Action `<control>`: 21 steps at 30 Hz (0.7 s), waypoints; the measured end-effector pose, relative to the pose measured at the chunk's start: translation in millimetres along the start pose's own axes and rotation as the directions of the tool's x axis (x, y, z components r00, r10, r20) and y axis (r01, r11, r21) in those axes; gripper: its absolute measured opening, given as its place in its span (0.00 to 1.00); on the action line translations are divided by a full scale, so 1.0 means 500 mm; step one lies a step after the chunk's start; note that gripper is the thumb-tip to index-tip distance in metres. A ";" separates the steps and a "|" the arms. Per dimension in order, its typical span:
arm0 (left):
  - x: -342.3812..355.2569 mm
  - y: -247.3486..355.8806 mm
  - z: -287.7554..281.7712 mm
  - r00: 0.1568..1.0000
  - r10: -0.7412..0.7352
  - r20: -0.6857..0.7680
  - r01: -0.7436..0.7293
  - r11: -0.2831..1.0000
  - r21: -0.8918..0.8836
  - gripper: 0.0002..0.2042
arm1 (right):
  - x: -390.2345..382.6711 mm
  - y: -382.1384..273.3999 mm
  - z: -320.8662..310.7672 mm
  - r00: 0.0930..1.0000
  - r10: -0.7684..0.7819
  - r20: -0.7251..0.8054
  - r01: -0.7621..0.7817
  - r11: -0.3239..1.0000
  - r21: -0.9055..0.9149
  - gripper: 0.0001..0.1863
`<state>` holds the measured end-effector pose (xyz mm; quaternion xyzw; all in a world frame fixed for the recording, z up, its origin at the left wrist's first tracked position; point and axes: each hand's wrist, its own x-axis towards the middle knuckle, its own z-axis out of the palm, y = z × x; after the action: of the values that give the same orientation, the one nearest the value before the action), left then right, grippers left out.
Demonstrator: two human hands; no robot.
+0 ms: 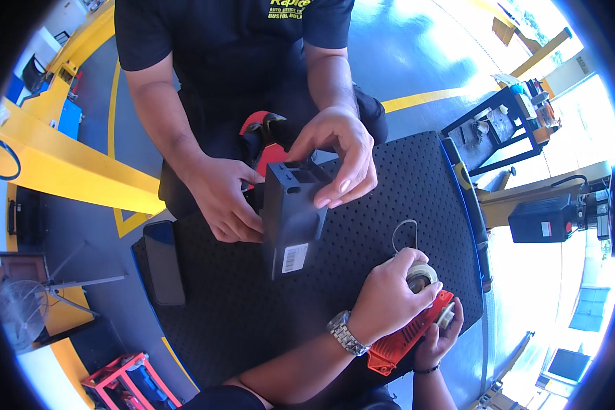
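Observation:
My left hand (396, 294), with a metal watch on its wrist, pinches a round pale ring-shaped part (421, 277) with a darker middle. A thin wire (404, 224) loops up beside it onto the black mat. My right hand (441, 342), wearing a dark bracelet, grips an orange-red slotted plastic housing (395, 347) from its right side. By the right fingers a second pale round piece (446, 316) sits against the housing. Both hands are over the right front part of the mat, and the left one partly covers the housing.
Opposite me, a co-worker's two hands (345, 160) hold a black box (297, 219) with a white label. A dark, flat, phone-like slab (162, 263) lies at the left edge of the perforated black mat (232, 307). Yellow posts (82, 154) and a cart (492, 130) stand around.

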<state>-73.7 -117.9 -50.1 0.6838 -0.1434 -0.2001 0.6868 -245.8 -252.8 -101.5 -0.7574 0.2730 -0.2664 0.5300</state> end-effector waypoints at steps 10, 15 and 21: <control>-0.001 0.008 0.005 1.000 -0.012 -0.029 0.013 0.999 0.037 0.18 | 0.010 0.010 -0.002 0.968 -0.107 -0.229 0.108 0.994 -0.010 0.42; -0.004 0.005 0.006 0.999 -0.013 -0.036 0.014 0.999 0.031 0.18 | 0.034 0.003 -0.011 0.977 -0.027 -0.211 -0.015 0.980 -0.198 0.40; -0.005 0.008 0.006 1.000 -0.005 -0.028 0.006 0.999 0.036 0.19 | 0.059 0.018 -0.047 0.982 -0.135 -0.133 0.095 0.959 -0.267 0.44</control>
<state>-77.1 -119.3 -46.0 0.6994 -0.1355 -0.1901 0.6756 -242.5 -291.5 -99.9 -0.8128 0.3000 -0.3148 0.3877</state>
